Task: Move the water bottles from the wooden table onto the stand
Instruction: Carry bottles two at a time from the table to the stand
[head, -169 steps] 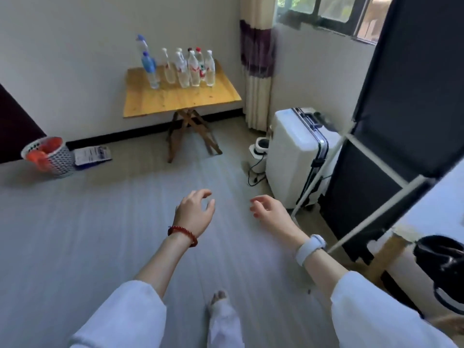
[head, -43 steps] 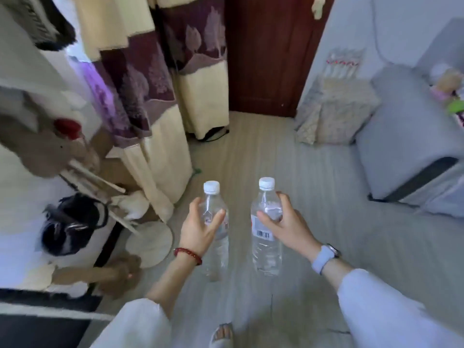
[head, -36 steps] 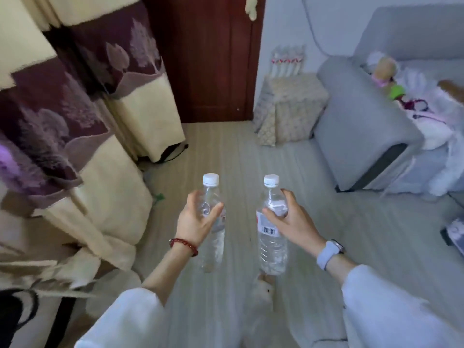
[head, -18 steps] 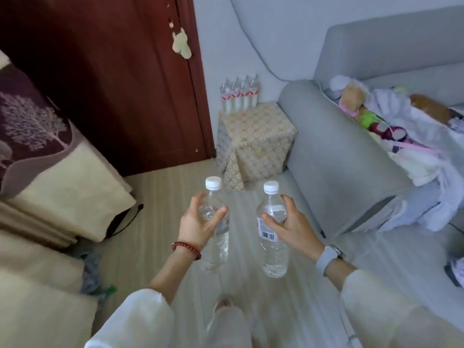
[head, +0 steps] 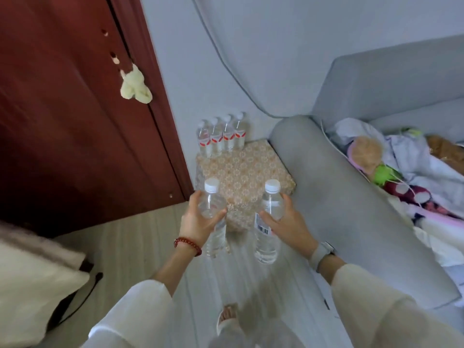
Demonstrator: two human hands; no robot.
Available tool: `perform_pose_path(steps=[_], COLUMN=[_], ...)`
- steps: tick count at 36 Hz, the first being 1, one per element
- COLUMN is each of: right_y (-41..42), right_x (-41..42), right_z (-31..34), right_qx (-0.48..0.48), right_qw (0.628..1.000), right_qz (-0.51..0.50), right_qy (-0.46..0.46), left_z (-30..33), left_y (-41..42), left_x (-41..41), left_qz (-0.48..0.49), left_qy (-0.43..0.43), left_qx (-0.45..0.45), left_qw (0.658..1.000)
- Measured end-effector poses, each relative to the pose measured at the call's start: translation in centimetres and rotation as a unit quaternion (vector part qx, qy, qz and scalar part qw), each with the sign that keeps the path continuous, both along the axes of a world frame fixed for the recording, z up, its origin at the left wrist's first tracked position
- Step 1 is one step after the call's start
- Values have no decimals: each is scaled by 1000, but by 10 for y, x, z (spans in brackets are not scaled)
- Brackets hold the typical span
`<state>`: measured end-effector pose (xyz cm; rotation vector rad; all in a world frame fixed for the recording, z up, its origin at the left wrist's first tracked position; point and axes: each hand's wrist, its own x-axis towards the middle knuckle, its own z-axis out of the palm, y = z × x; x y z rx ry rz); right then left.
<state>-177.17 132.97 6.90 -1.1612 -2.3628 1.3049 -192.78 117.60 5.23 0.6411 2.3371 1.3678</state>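
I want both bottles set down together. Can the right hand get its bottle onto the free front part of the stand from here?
Probably yes. The right hand holds its bottle upright just before the stand. The four bottles already there line the back edge, leaving the front bare, and nothing stands between.

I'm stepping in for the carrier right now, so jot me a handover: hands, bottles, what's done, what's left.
Left hand grips one bottle upright; right hand grips another, both held above the floor just short of the stand.
Done: four bottles stand in a row at the stand's back edge, by the wall.
Left: set these two on the stand. The wooden table is out of view, so remaining bottles can't be counted.
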Motion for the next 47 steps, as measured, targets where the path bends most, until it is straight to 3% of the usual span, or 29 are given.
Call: perform_pose_path(steps=[13, 21, 31, 37, 47], right_y=[188, 247, 250, 241, 232], right_x=[-199, -302, -396, -422, -417], right_z=[-88, -156, -217, -226, -219], right_qx=[-42, -108, -152, -165, -208], right_qw=[998, 993, 988, 985, 976], right_qz=[28, 31, -10, -26, -1], right_qy=[-24, -40, 14, 50, 63], left_z=[-82, -146, -199, -203, -208], left_y=[180, 240, 258, 264, 260], left_x=[-178, -272, -336, -341, -347], left_qz=[21, 12, -24, -17, 40], left_qy=[1, 8, 27, 61, -5], left_qx=[-103, -137, -171, -126, -82], left_qw=[994, 991, 985, 990, 996])
